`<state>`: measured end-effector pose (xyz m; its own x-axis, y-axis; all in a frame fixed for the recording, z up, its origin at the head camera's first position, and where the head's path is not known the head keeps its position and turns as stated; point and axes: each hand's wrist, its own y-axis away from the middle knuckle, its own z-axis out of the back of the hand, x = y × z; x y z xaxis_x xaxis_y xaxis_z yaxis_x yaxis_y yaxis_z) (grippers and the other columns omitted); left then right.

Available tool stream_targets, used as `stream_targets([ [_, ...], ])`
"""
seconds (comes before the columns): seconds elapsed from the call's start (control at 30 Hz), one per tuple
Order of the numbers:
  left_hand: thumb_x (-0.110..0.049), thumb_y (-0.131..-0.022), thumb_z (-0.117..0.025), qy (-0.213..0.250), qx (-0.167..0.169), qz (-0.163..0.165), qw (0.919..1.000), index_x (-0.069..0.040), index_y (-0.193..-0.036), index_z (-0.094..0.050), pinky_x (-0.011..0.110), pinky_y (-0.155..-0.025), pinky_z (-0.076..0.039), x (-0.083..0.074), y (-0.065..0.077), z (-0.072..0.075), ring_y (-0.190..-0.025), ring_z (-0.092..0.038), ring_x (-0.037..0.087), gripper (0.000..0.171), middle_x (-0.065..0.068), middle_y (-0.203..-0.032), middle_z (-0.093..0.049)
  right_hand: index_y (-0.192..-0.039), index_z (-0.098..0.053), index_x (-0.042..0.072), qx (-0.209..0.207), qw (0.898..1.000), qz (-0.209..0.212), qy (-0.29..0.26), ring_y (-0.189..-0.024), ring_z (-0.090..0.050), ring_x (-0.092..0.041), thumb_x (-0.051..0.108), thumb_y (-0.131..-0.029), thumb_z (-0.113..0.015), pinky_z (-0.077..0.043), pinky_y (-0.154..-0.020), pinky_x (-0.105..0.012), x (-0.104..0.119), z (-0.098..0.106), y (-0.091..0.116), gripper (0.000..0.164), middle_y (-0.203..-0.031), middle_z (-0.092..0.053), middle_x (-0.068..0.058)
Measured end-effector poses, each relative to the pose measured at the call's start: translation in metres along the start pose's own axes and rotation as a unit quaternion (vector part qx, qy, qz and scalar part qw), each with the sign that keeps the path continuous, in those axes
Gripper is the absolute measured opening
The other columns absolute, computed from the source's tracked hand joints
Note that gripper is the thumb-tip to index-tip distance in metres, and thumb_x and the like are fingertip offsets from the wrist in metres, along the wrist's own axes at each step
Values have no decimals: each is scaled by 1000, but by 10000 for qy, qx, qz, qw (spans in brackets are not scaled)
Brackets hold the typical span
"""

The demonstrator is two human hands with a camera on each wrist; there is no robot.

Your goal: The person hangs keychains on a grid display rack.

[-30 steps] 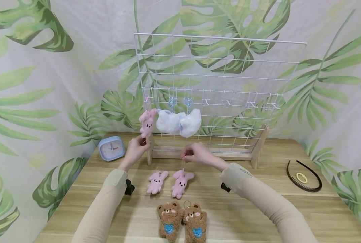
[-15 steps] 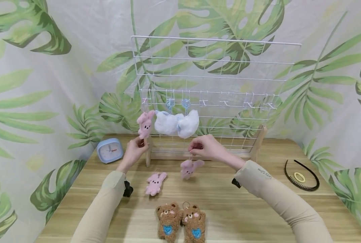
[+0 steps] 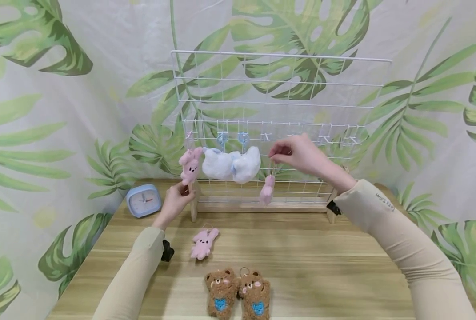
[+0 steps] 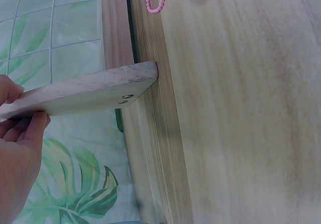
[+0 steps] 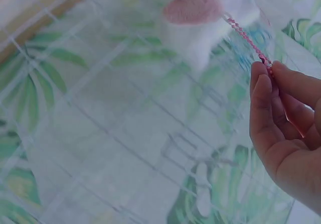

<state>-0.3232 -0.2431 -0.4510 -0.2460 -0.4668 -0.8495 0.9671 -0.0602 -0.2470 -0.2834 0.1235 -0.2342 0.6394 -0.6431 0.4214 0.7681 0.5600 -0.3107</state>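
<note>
In the head view my right hand (image 3: 299, 153) is raised before the white wire rack (image 3: 278, 54) and pinches the loop of a pink bunny plush keychain (image 3: 267, 190), which dangles side-on. The right wrist view has its pink beaded chain (image 5: 247, 37) between thumb and fingers. My left hand (image 3: 175, 201) grips the rack's left wooden leg (image 4: 95, 88), thumb and fingers on opposite faces. Just above that hand, another pink bunny (image 3: 190, 167) hangs from the leftmost hook. Two white plush keychains (image 3: 246, 166) with blue chains hang beside it.
Bare hooks (image 3: 324, 139) line the rack's right part. A third pink bunny (image 3: 204, 243) lies on the wooden table (image 3: 326, 266), with two brown bear plushes (image 3: 221, 291) nearer me. A blue clock (image 3: 143, 201) stands left of the rack.
My right hand has lifted the pink bunny off the table and carried it up and right to the rack. The left hand has stayed on the wooden leg.
</note>
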Motion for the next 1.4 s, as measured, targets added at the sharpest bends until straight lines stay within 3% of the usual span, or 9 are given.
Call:
stream_targets([
  [0.27, -9, -95, -58, -76, -70, 45, 9999, 5, -132, -58, 24, -89, -56, 4, 1, 0, -118, -64, 37, 39, 27, -122, -67, -94, -74, 3, -255, 9996, 77, 81, -79, -72, -20, 7, -91, -69, -53, -70, -17, 3, 19, -25, 8, -89, -76, -13],
  [0.5, -6, -93, -58, -51, -99, 34, 9999, 7, -123, -62, 32, -93, -57, 6, 2, -2, -118, -64, 38, 32, 29, -118, -68, -96, -75, 2, -239, 9995, -216, 12, -79, -72, -19, 8, -92, -67, -55, -71, -21, -4, 20, -41, 10, -91, -76, -15],
  [0.67, -7, -94, -57, -5, -40, 49, 10000, 7, -125, -61, 33, -94, -57, 5, 1, -2, -120, -63, 37, 34, 28, -121, -68, -97, -74, 2, -135, 9991, -403, 45, -81, -72, -21, 8, -93, -67, -55, -71, -23, -11, 20, -46, 10, -91, -76, -14],
  [0.9, -9, -95, -57, 73, 42, 57, 9999, 5, -129, -59, 46, -99, -54, 1, 1, 0, -123, -61, 38, 37, 28, -126, -65, -96, -75, 4, -163, 9983, -515, 225, -79, -71, -19, 10, -93, -67, -52, -68, -20, -19, 18, -53, 10, -91, -76, -13],
  [1.2, -6, -94, -56, -36, -50, 13, 10000, 6, -130, -59, 30, -92, -57, 0, 2, 0, -119, -63, 38, 38, 29, -122, -67, -89, -74, 3, -436, 9968, -382, 558, -78, -70, -23, 8, -90, -69, -49, -68, -21, -18, 12, -59, 7, -86, -76, -13],
  [1.4, -7, -93, -57, -29, -65, 32, 10000, 5, -128, -61, 37, -94, -57, -2, 1, 1, -120, -63, 36, 37, 27, -122, -67, -89, -73, 2, -729, 9952, -281, 585, -78, -68, -22, 7, -88, -72, -51, -71, -24, -15, 15, -53, 6, -87, -75, -15],
])
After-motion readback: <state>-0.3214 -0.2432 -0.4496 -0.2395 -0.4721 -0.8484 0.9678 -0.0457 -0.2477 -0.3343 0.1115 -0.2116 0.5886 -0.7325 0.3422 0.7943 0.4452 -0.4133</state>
